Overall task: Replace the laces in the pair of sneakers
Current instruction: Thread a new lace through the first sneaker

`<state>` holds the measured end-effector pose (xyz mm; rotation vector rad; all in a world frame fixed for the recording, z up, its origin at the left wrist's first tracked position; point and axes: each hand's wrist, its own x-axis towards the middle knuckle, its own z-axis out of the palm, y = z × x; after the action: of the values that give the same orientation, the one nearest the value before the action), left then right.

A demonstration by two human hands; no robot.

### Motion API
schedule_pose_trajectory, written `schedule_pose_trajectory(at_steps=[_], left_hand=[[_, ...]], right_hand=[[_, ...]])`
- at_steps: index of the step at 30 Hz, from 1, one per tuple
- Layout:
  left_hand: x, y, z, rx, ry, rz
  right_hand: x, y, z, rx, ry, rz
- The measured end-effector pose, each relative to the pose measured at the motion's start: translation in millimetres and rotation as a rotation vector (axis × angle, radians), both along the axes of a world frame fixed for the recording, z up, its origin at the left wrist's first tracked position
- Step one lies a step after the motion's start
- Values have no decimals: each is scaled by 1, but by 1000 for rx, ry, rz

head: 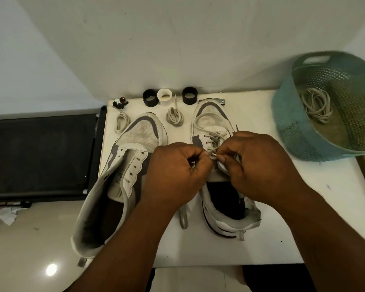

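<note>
Both forearms reach in over the desk's (282,207) near edge. Left hand (175,171) and right hand (259,165) meet over the right sneaker (226,199), each pinching the lace (214,155) at the eyelets, fingertips almost touching; judged: a lace end is being worked through an upper eyelet, held short for control. This sneaker sits mid-desk, heel toward the near edge, lower rows already threaded. Left sneaker (122,165) lies along the left edge, heel overhanging, tongue open, eyelets bare, so probably next. Two coiled laces, one (120,123) by the far-left corner and one (175,116) between the toes, wait within reach. Along the far edge: three short cylinders (169,96), two black and one white. Teal basket (325,106) at the far-right corner holds loose laces (316,106), presumably discards. Desk white; pale wall behind; glossy floor and a dark mat to the left.
</note>
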<state>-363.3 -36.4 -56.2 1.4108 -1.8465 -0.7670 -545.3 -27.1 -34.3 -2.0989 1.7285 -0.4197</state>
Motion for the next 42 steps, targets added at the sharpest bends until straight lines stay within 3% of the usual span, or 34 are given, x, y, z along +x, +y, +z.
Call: schedule_pose_trajectory(at_steps=[4, 9, 13, 18, 21, 22, 23, 26, 27, 28, 29, 30, 34, 36, 37, 38, 41, 42], left_hand=[[0, 1, -9, 50, 105, 30], [-1, 2, -10, 60, 215, 13], [-1, 1, -12, 266, 424, 103], [1, -7, -8, 284, 253, 28], [0, -7, -9, 180, 105, 13], [-3, -6, -9, 166, 138, 57], [-6, -5, -7, 199, 279, 130], [-4, -12, 10, 381, 1013, 256], [0, -14, 13, 421, 1162, 246], [3, -17, 15, 430, 1189, 225], [7, -19, 14, 398, 1090, 190], [10, -20, 12, 321, 879, 131], [14, -18, 2, 9, -146, -117], [18, -17, 1, 51, -306, -129], [19, -19, 1, 114, -237, -120], [19, -21, 3, 215, -41, -89], [17, -24, 14, 538, 1036, -20], [16, -23, 17, 604, 1294, -51]], right_hand=[[1, -1, -4, 13, 35, 7], [4, 2, -18, -49, -82, -64], [5, 3, -27, -53, -252, -125], [2, 2, -31, -78, -298, -99], [-2, 1, -31, -85, -320, -89], [-5, 0, -30, -72, -335, -93], [-8, 0, -29, -57, -343, -97], [-19, -1, -28, -28, -329, -87], [-21, -1, -28, -17, -322, -84], [-22, 0, -29, -7, -317, -84], [-22, 0, -30, 0, -309, -86], [-21, 0, -30, 3, -301, -84], [-19, 0, -29, 2, -267, -63], [-18, 0, -29, -5, -249, -57], [-17, 1, -29, -5, -243, -57], [-17, 1, -29, -5, -244, -59], [-16, 1, -30, -6, -257, -60], [-16, 1, -31, -4, -259, -56]])
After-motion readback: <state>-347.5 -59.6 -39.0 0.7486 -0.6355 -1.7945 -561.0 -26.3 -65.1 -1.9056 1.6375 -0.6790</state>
